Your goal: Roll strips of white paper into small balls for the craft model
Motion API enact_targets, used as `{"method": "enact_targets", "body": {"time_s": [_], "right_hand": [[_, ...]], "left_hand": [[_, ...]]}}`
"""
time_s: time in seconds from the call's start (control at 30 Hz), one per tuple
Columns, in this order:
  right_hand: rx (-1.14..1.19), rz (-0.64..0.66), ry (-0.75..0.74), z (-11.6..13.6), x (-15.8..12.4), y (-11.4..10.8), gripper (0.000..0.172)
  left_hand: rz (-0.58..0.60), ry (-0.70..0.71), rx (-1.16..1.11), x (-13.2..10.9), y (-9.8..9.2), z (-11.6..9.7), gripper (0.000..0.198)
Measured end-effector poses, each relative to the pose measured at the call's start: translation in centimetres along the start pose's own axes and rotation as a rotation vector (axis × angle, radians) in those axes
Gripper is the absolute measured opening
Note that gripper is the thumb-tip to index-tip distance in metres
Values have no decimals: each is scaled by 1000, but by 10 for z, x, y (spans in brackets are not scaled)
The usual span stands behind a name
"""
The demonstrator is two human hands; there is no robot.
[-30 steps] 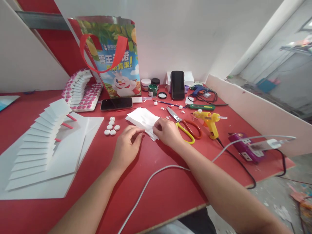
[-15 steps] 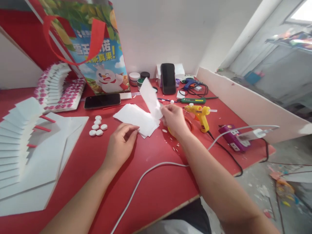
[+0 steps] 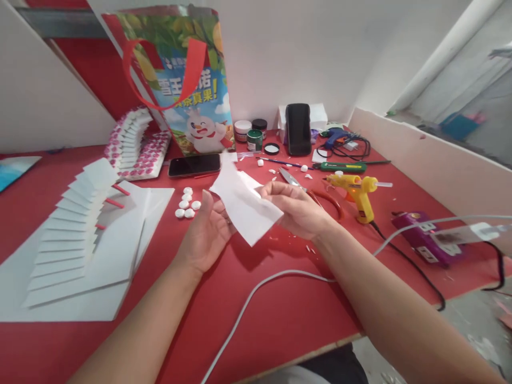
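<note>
My right hand [image 3: 298,208] pinches white paper [image 3: 250,208] by its right side, thumb against fingers, above the table. The paper is bent, with a second white edge showing behind it; I cannot tell how many sheets are held. At its left side is my left hand [image 3: 208,234], thumb raised apart from the fingers, whose tips are partly hidden behind the paper. Scissors [image 3: 293,178] with red handles lie just beyond my right hand. Several small white discs [image 3: 184,204] sit left of the paper, past my left hand.
Fanned folded white pieces [image 3: 66,234] rest on white boards [image 3: 116,288] at left. A yellow glue gun [image 3: 356,189] and purple power strip [image 3: 424,240] are at right. Behind stand a printed bag [image 3: 196,106], phone [image 3: 194,165] and paint jars [image 3: 255,140]. A white cable [image 3: 276,274] crosses the front.
My right hand has brought the paper lower and nearer to me. My left hand has lifted from the table and turned, thumb raised. The view has swung left.
</note>
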State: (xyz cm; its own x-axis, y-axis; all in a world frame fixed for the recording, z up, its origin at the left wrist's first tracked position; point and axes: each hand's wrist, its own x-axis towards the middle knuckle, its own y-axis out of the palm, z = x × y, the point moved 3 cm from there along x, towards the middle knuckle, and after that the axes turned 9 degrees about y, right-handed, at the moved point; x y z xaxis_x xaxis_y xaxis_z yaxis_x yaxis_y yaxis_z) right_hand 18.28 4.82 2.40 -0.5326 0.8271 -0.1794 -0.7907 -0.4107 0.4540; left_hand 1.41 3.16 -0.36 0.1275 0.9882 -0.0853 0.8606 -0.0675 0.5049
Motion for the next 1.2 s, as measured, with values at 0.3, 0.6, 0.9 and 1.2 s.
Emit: {"method": "enact_targets", "body": {"time_s": [0.3, 0.6, 0.9, 1.2], "right_hand": [[-211, -214, 83, -7, 4, -2, 53], [-369, -231, 107, -10, 3, -1, 48], [-248, -212, 141, -9, 7, -14, 34], [-77, -209, 105, -6, 7, -17, 27]], "left_hand": [[-253, 163, 32, 1, -11, -2, 38], [-113, 135, 153, -3, -6, 3, 26], [24, 195, 286, 7, -16, -10, 24], [16, 239, 231, 7, -21, -11, 19]]}}
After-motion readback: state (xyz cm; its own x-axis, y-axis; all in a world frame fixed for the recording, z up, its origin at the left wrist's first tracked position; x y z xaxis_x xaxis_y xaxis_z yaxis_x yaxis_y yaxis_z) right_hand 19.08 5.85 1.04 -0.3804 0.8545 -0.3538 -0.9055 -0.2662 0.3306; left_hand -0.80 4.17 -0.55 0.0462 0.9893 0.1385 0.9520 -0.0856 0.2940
